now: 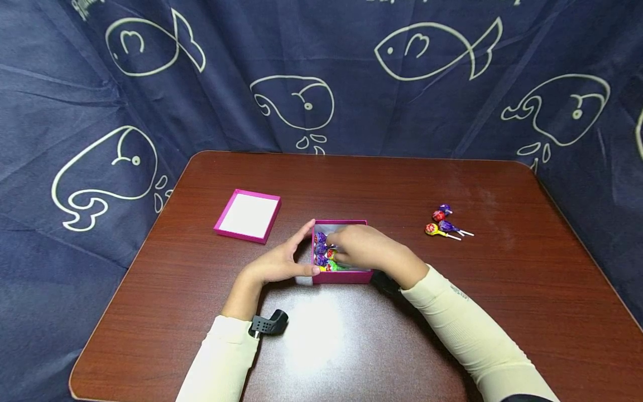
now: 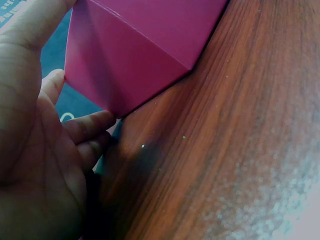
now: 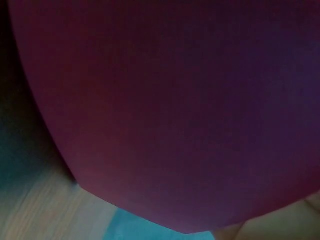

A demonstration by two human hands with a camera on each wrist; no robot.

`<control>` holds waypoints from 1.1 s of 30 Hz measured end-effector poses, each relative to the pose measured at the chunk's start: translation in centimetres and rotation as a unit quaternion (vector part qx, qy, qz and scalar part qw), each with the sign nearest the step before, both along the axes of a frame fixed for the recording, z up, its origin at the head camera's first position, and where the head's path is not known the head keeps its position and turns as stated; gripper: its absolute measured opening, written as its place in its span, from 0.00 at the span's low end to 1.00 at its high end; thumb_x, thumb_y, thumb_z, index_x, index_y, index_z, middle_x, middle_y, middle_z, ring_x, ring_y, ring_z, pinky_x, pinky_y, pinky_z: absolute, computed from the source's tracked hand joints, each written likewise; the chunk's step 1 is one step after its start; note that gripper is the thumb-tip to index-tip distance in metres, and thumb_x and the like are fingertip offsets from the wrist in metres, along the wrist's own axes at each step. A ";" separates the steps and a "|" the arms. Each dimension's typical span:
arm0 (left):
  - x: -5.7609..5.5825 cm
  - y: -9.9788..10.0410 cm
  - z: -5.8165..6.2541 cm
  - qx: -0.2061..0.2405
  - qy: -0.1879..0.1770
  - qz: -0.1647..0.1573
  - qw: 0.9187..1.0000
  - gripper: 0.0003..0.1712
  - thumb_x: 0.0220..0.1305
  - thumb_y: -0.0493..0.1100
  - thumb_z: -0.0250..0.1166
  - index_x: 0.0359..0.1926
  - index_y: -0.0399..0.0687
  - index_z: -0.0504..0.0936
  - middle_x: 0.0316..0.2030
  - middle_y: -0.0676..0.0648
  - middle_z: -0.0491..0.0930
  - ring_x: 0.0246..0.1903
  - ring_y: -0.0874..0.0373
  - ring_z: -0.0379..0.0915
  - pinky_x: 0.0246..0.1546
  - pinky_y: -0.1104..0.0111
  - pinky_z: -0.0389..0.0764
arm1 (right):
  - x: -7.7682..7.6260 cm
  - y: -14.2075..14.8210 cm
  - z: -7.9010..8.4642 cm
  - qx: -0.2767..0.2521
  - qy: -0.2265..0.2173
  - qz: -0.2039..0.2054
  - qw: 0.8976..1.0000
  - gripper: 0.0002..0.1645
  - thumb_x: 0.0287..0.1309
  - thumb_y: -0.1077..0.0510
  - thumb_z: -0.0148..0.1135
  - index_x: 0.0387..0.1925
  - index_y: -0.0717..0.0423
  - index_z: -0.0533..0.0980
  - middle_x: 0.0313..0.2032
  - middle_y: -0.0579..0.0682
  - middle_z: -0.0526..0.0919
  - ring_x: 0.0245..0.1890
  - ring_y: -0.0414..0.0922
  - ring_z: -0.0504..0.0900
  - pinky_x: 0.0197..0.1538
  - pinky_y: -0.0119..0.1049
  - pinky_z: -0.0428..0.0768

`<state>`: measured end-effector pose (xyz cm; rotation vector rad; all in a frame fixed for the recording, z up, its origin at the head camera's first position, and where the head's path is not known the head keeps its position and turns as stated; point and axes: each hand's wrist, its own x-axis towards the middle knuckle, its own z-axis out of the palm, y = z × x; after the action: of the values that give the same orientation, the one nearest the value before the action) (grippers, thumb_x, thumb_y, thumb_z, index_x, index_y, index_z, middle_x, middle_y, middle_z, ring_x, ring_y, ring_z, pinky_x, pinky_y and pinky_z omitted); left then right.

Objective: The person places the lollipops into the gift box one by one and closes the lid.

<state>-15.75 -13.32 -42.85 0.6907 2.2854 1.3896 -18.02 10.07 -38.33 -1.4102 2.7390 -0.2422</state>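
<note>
On brown bench (image 1: 166, 251), L hand (image 1: 278, 262) lies spread against pink box's (image 1: 342, 277) 9 o'clock side, R hand (image 1: 369, 248) inside, grip hidden, can't tell; lollipops (image 1: 320, 249) at 9 o'clock within, prob. light, slick, best pinched by stick (image 1: 454, 237).

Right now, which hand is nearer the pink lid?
Left. The left hand is front-right of the lid; the right hand is farther right, reaching into the box.
</note>
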 end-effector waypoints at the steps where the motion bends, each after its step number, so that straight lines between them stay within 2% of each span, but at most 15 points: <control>1: 0.0 0.0 0.1 0.000 -0.001 0.000 1.000 0.61 0.58 0.43 0.74 0.80 0.54 0.39 0.76 0.42 0.50 0.75 0.49 0.42 0.72 0.51 0.44 | 0.0 0.0 0.1 0.000 0.000 -0.001 1.000 0.07 0.53 0.59 0.68 0.27 0.50 0.75 0.21 0.41 0.70 0.23 0.40 0.66 0.29 0.38 0.72; 4: 0.2 0.2 0.6 0.003 -0.007 -0.001 1.000 0.61 0.59 0.40 0.73 0.80 0.50 0.39 0.76 0.39 0.49 0.75 0.47 0.40 0.72 0.50 0.43 | 0.1 0.0 0.2 -0.004 -0.002 -0.004 1.000 0.08 0.53 0.59 0.69 0.27 0.50 0.76 0.22 0.41 0.71 0.24 0.40 0.67 0.29 0.37 0.72; 9: 1.2 0.4 2.9 0.010 -0.019 -0.006 1.000 0.59 0.59 0.39 0.71 0.79 0.42 0.40 0.75 0.34 0.49 0.75 0.44 0.41 0.72 0.50 0.43 | 0.1 0.2 0.4 -0.006 -0.001 -0.013 1.000 0.07 0.55 0.59 0.70 0.29 0.50 0.77 0.23 0.40 0.72 0.25 0.39 0.69 0.31 0.37 0.73; 12: 1.4 0.4 3.6 0.008 -0.020 -0.007 1.000 0.58 0.59 0.40 0.71 0.79 0.41 0.40 0.75 0.34 0.49 0.74 0.43 0.42 0.72 0.49 0.44 | 0.2 0.4 0.6 -0.017 -0.003 -0.014 1.000 0.05 0.57 0.58 0.70 0.32 0.51 0.79 0.25 0.40 0.74 0.26 0.39 0.70 0.33 0.37 0.74; 20: -0.1 0.1 0.2 0.006 -0.007 -0.008 1.000 0.61 0.58 0.40 0.72 0.80 0.49 0.38 0.76 0.39 0.49 0.75 0.47 0.41 0.72 0.50 0.43 | 0.4 1.6 1.9 -0.091 -0.009 0.003 0.996 0.09 0.59 0.62 0.69 0.42 0.57 0.83 0.36 0.48 0.83 0.35 0.43 0.81 0.43 0.42 0.80; 25: -0.2 0.0 -0.1 0.006 -0.002 -0.008 1.000 0.61 0.58 0.44 0.73 0.80 0.54 0.39 0.76 0.42 0.51 0.74 0.50 0.42 0.72 0.51 0.45 | 0.2 2.9 2.4 -0.110 0.009 -0.008 0.994 0.11 0.60 0.61 0.68 0.44 0.59 0.82 0.40 0.51 0.84 0.40 0.46 0.83 0.48 0.45 0.80; 33: 0.1 0.0 0.2 -0.026 0.004 0.002 1.000 0.62 0.58 0.50 0.74 0.80 0.57 0.39 0.76 0.44 0.52 0.74 0.48 0.43 0.72 0.50 0.45 | -0.3 5.4 2.8 -0.139 0.019 -0.043 0.989 0.08 0.61 0.62 0.67 0.42 0.58 0.82 0.39 0.50 0.84 0.37 0.46 0.82 0.44 0.46 0.80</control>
<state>-15.69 -13.36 -42.65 0.6766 2.3226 1.3259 -18.31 15.50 -35.53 -1.3644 2.8917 -0.6314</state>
